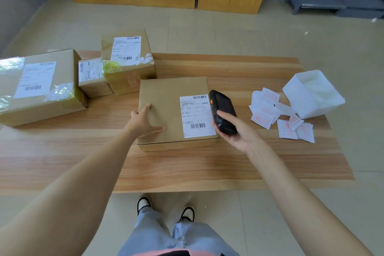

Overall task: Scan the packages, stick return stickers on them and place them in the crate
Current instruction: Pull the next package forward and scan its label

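Cardboard is what my left hand [145, 122] rests on. It lies flat with fingers spread on the top of the brown package [166, 97], towards its near left corner, pressing rather than gripping. My right hand [239, 133] is wrapped round a black handheld scanner [223, 110], held just beside the package's right edge, next to the white shipping label [196, 115] on the right part of the top. The package lies flat on the wooden tabletop [187, 168], straight in front of me.

I judge it a stiff, shallow carton and probably light. Its faces look smooth, so I would take it by two opposite side edges with both hands instead of pinching the top, and keep my fingers off the label.

Right of the package, well apart, return stickers [268, 110] lie scattered, red print on white, with a white foam tray [311, 93] beyond them. By the package's far left corner stands a taller labelled carton [126, 58]. Left of that is a small carton [91, 77], and furthest left a large carton [41, 89]. I see no crate.
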Action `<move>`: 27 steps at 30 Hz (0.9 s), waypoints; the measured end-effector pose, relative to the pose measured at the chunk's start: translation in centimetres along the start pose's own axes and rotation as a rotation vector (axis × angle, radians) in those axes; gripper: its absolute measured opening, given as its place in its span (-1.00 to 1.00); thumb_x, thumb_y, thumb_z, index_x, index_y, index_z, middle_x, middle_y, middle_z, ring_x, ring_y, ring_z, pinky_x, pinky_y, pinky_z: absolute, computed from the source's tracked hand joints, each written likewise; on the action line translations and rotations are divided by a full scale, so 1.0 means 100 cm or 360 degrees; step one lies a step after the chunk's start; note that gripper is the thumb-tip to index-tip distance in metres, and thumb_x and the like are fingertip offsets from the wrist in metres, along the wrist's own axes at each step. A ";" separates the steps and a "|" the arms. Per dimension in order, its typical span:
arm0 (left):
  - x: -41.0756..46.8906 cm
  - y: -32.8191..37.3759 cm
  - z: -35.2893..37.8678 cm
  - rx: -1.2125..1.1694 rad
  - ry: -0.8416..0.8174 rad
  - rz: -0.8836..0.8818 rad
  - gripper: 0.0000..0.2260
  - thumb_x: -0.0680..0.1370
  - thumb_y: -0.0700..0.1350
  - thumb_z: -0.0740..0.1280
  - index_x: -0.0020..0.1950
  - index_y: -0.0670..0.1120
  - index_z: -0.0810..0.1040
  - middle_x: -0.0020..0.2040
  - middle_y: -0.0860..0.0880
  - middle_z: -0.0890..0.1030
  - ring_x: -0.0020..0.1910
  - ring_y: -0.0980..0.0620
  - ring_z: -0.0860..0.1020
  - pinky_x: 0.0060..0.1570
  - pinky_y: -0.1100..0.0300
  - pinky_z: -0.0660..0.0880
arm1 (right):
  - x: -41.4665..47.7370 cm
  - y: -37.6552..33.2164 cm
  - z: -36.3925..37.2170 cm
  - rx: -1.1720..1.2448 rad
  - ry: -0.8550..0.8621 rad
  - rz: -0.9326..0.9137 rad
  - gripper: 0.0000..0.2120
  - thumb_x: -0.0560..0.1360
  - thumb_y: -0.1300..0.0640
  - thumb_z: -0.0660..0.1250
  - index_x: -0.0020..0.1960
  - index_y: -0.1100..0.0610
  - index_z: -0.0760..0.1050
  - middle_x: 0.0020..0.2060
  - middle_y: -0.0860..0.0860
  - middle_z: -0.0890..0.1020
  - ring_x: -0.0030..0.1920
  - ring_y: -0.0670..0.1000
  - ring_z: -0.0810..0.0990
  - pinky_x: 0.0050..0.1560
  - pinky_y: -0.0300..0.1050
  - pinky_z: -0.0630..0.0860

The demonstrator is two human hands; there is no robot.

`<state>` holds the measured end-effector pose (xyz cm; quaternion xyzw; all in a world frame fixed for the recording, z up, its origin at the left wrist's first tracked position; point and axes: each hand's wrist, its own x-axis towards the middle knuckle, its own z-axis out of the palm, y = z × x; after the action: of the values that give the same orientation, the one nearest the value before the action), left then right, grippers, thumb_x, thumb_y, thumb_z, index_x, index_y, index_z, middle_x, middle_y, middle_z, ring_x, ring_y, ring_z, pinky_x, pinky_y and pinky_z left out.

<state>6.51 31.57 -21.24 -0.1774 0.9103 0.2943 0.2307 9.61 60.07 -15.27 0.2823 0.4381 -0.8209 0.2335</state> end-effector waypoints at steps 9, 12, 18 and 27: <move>-0.005 -0.017 0.018 -0.0457 0.0157 0.0131 -0.07 0.24 0.08 0.60 0.49 0.14 0.17 0.35 -0.12 0.22 0.28 -0.14 0.39 0.38 0.03 0.32 | -0.024 0.015 0.026 -0.0208 -0.0074 0.0063 -0.87 0.33 0.33 0.47 -0.39 0.29 0.63 -0.30 0.17 0.66 -0.24 0.13 0.68 -0.28 -0.14 0.62; -0.004 -0.020 0.024 -0.0596 0.0186 0.0141 -0.07 0.20 0.04 0.63 0.46 0.16 0.21 0.38 -0.06 0.19 0.30 -0.09 0.36 0.35 0.04 0.35 | -0.034 0.021 0.029 -0.0258 -0.0026 0.0097 -0.91 0.32 0.34 0.46 -0.34 0.32 0.61 -0.31 0.19 0.66 -0.25 0.16 0.68 -0.30 -0.14 0.62; -0.004 -0.026 0.032 -0.0705 0.0201 0.0216 -0.04 0.19 0.00 0.64 0.48 0.13 0.18 0.44 -0.04 0.12 0.38 -0.05 0.27 0.38 0.08 0.30 | -0.048 0.033 0.034 -0.0285 0.0130 0.0108 -0.45 0.28 0.38 0.49 0.22 0.37 0.40 0.03 0.29 0.55 -0.24 0.20 0.69 -0.34 -0.12 0.61; -0.007 -0.032 0.037 -0.0716 0.0218 0.0283 -0.02 0.21 0.05 0.62 0.50 0.14 0.14 0.47 -0.03 0.07 0.42 -0.09 0.22 0.35 -0.05 0.37 | -0.070 0.049 0.030 -0.0418 0.0204 0.0080 -0.42 0.28 0.38 0.48 0.24 0.34 0.35 0.07 0.35 0.55 -0.27 0.21 0.69 -0.38 -0.13 0.60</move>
<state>9.69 31.51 -25.01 -0.1632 0.8474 0.4959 0.0964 17.05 55.96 -12.10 0.3120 0.5486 -0.7307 0.2604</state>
